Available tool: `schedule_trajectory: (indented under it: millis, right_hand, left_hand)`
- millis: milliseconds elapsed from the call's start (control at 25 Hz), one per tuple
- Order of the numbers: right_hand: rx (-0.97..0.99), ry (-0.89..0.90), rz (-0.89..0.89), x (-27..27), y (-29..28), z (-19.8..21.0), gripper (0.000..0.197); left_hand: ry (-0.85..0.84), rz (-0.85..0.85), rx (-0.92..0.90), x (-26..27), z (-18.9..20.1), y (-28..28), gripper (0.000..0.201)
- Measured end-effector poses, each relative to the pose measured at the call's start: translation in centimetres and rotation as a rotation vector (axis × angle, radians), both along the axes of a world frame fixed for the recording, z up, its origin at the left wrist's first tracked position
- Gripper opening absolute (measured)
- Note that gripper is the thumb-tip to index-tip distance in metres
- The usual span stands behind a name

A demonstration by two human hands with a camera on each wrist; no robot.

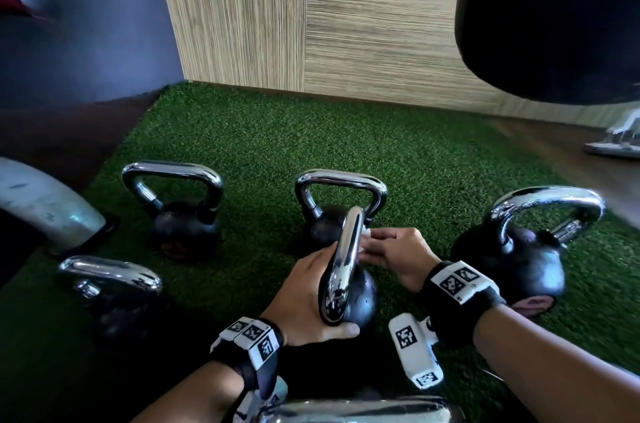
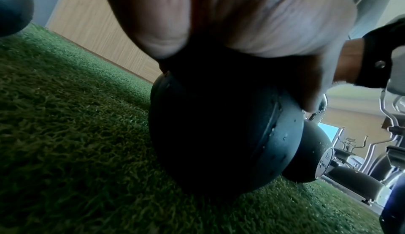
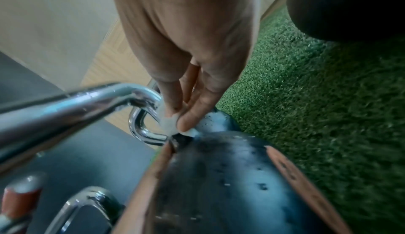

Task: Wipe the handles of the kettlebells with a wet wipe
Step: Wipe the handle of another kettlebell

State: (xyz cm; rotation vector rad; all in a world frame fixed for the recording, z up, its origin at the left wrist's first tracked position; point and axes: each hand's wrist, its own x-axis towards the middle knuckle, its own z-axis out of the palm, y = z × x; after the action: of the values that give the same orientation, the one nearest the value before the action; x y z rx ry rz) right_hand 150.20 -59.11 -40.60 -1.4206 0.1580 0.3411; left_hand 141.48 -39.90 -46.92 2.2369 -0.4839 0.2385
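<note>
Several black kettlebells with chrome handles stand on green turf (image 1: 398,152). The near middle kettlebell (image 1: 362,298) is tilted, its handle (image 1: 346,259) pointing away from me. My left hand (image 1: 304,298) grips its body, thumb on the near side; in the left wrist view the palm (image 2: 241,21) lies over the dark ball (image 2: 208,133). My right hand (image 1: 391,252) pinches a small white wet wipe (image 1: 366,233) against the handle's right side. In the right wrist view the wipe (image 3: 170,123) sits under the fingertips (image 3: 186,121) where the handle (image 3: 65,109) meets the ball (image 3: 219,177).
Other kettlebells stand at back left (image 1: 173,180), back middle (image 1: 341,180), right (image 1: 547,207), front left (image 1: 110,275) and the bottom edge (image 1: 353,408). A black punching bag (image 1: 554,17) hangs at top right. A grey tube (image 1: 45,204) lies left; wood-panel walls (image 1: 311,24) close the corner.
</note>
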Motion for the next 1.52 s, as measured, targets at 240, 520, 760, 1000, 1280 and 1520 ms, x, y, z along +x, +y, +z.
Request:
schedule_trajectory:
  millis: [240, 520, 760, 1000, 1280, 1520]
  right_hand:
    - [0.09, -0.128, -0.025, 0.9, 0.0, 1.2, 0.027]
    - [-0.069, -0.422, 0.049, 0.6, 0.1, 2.2, 0.031]
    - [-0.169, -0.457, 0.104, 1.1, 0.1, 4.1, 0.03]
    - [-0.232, -0.586, 0.253, -2.0, 1.6, 4.4, 0.024]
    - [-0.243, -0.602, 0.348, -3.1, 1.9, 5.4, 0.022]
    - [-0.218, -0.562, 0.428, -3.5, 2.2, 5.2, 0.024]
  left_hand:
    - [0.033, 0.001, -0.008, 0.5, 0.7, 0.0, 0.119]
    - [0.093, -0.083, -0.162, 1.7, 0.8, 0.8, 0.104]
    - [0.18, -0.097, -0.205, 2.3, 1.0, 1.3, 0.094]
    - [0.304, -0.152, -0.347, 3.1, 1.3, 1.9, 0.098]
    - [0.36, -0.185, -0.417, 4.2, 0.9, 1.9, 0.096]
    - [0.403, -0.19, -0.468, 4.3, 0.7, 2.0, 0.089]
